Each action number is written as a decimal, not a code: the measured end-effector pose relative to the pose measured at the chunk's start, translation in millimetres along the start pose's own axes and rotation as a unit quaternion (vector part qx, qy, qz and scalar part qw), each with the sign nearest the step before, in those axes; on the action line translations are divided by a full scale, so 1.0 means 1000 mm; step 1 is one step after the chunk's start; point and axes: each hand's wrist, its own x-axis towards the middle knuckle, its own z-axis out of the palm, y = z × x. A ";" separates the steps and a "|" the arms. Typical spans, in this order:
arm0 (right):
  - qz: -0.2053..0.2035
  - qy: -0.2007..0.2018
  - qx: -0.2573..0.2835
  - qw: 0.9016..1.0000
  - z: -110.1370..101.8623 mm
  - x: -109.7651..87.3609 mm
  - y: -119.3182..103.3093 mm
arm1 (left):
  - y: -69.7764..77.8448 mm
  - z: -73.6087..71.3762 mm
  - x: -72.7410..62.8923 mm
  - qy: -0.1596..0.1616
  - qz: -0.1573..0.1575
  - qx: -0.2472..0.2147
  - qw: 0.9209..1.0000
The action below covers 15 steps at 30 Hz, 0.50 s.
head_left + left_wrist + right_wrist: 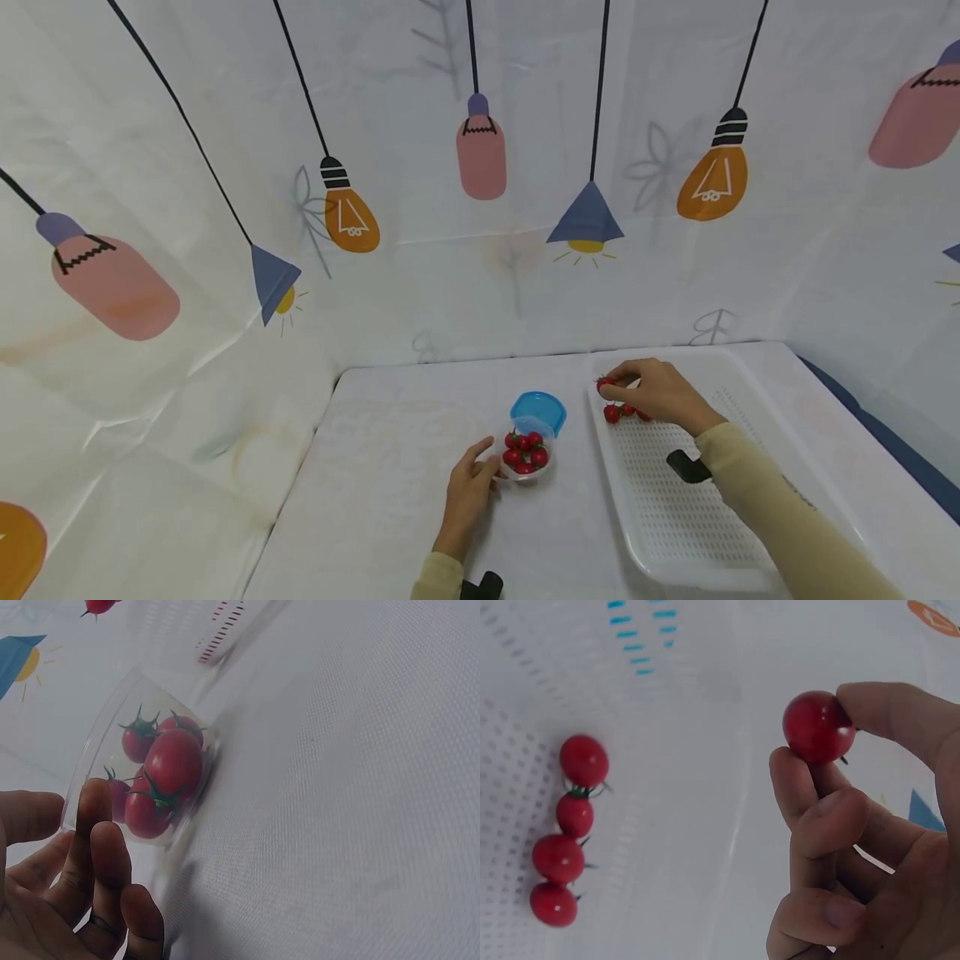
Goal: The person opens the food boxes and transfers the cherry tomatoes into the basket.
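My right hand (654, 392) pinches a cherry tomato (819, 727) between thumb and fingertips, up near the far left corner of the white perforated tray (633, 533). Below that hand, several more cherry tomatoes (559, 859) lie in a row on the tray. My left hand (467, 496) is at the left side of a small clear plastic container (542, 473), fingers loosely bent and fingertips right at its rim. Inside the container are several red cherry tomatoes (174, 761) with green stems. Its blue lid (538, 410) stands open on the far side.
The container and tray rest on a table covered with white cloth (390, 467), the tray to the right. Behind the table hangs a white curtain (450, 275) printed with lamps and bulbs. Blue material (885, 442) runs along the table's right edge.
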 end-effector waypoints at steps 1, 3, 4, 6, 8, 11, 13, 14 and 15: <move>-0.003 0.005 -0.008 1.000 -0.002 0.000 0.003 | 0.000 0.000 0.000 0.000 0.000 0.000 1.000; -0.006 0.014 -0.019 1.000 -0.005 -0.001 0.010 | -0.001 0.000 0.001 0.000 -0.002 0.001 1.000; -0.005 0.018 -0.021 1.000 -0.006 -0.002 0.013 | -0.001 0.000 0.001 0.000 -0.002 0.001 1.000; -0.002 0.024 -0.020 1.000 -0.009 -0.003 0.019 | -0.001 0.000 0.001 0.000 -0.001 0.002 1.000; 0.000 0.028 -0.021 0.999 -0.012 -0.004 0.024 | -0.001 0.000 0.001 0.000 0.000 0.004 1.000; 0.005 0.035 -0.025 0.999 -0.016 -0.005 0.031 | 0.000 0.000 0.001 0.001 0.000 0.005 1.000; 0.006 0.039 -0.029 0.999 -0.018 -0.006 0.036 | 0.000 0.000 0.001 0.001 0.000 0.006 1.000; 0.006 0.042 -0.032 0.999 -0.019 -0.006 0.038 | 0.000 0.000 0.001 0.002 0.000 0.005 1.000; 0.007 0.044 -0.034 0.998 -0.020 -0.006 0.041 | -0.001 0.000 0.001 0.002 0.000 0.004 1.000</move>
